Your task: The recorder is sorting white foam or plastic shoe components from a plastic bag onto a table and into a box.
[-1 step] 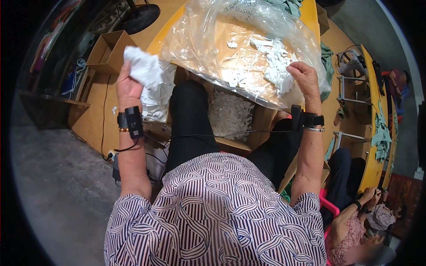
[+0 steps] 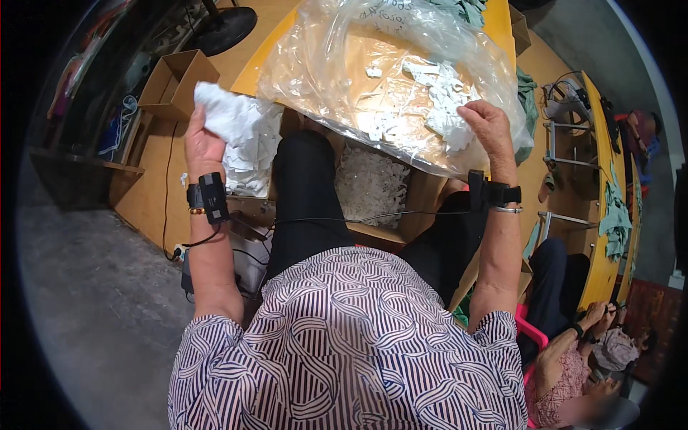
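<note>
The left hand (image 2: 206, 149) clamps a white bundle (image 2: 219, 109); the right hand (image 2: 493, 129) (its grip unclear) hovers near white scraps (image 2: 444, 94).

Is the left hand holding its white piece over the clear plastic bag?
No, the left hand holds the white piece to the left of the clear plastic bag.

Glare is thrown off the clear plastic (image 2: 304, 75); white scraps (image 2: 448, 100) are partly washed out; the grey floor (image 2: 93, 287) is dimmed; outer edges are bent.
</note>
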The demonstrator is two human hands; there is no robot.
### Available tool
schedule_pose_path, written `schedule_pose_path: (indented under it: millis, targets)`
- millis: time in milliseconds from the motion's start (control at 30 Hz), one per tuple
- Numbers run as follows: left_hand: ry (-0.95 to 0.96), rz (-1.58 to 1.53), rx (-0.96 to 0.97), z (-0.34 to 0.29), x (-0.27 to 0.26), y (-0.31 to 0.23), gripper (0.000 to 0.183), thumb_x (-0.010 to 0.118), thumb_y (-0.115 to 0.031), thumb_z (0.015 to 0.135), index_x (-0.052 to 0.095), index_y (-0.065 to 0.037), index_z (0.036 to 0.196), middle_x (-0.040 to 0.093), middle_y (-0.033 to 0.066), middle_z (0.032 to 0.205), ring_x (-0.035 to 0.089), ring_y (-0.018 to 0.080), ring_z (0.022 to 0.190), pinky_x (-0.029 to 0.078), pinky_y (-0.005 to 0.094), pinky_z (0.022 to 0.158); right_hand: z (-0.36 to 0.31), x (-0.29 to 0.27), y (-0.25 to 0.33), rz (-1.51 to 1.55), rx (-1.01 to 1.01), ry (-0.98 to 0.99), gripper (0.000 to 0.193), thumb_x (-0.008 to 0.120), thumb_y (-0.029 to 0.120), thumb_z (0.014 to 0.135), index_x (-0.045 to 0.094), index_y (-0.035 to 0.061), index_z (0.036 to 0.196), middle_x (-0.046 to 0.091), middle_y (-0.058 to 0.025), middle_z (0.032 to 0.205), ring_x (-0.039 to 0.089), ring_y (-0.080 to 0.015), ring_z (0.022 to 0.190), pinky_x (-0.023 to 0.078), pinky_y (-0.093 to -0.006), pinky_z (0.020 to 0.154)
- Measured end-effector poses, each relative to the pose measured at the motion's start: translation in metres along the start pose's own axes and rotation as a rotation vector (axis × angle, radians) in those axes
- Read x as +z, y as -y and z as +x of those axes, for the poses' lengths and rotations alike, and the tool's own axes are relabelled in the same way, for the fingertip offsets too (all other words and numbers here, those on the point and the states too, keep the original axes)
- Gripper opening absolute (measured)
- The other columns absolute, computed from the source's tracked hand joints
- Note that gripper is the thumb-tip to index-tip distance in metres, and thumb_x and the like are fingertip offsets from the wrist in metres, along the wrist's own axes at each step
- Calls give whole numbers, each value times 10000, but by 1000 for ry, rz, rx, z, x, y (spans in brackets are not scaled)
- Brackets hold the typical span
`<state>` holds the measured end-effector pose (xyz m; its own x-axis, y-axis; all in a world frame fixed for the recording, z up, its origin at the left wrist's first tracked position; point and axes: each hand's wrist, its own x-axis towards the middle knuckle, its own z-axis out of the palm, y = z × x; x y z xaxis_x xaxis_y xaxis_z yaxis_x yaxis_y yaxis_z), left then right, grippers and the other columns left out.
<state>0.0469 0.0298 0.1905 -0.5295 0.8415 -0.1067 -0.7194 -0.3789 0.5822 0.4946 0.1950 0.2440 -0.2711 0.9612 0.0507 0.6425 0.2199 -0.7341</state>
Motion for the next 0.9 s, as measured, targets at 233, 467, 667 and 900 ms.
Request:
schedule_pose_path:
  millis: [233, 467, 667, 900]
  targets:
    - [-561, 1037, -331, 26, -161, 22, 536, 641, -391, 706, 507, -126, 1151, 534, 67, 1074, 442, 185, 743, 365, 340, 602, -3, 19, 6, -561, -168, 10, 310, 625, 363, 688, 660, 66, 770, 605, -150, 773, 580, -315, 751, 458, -373, 673]
    - [-13, 693, -107, -37, 7, 35, 304, 576, -137, 810, 537, 5, 1076, 616, 138, 926, 623, 230, 828, 500, 286, 728, 14, -4, 14, 584, -29, -49, 178, 525, 16, 739, 622, -4, 888, 579, 16, 740, 514, -71, 656, 404, -193, 607]
    - [459, 613, -139, -61, 123, 92, 291, 567, -88, 803, 552, 1, 1080, 606, 85, 976, 608, 170, 832, 473, 255, 761, 8, 14, 47, 774, 8, 195, 216, 496, 15, 733, 619, 21, 910, 533, 41, 687, 431, -27, 554, 325, -157, 497]
    - [649, 892, -47, -50, 151, 158, 332, 639, -95, 738, 561, -31, 1055, 576, 51, 941, 524, 93, 831, 427, 206, 707, -1, 34, 49, 863, 64, 402, 234, 493, 10, 737, 610, 28, 938, 507, 61, 655, 386, -11, 517, 292, -146, 466]
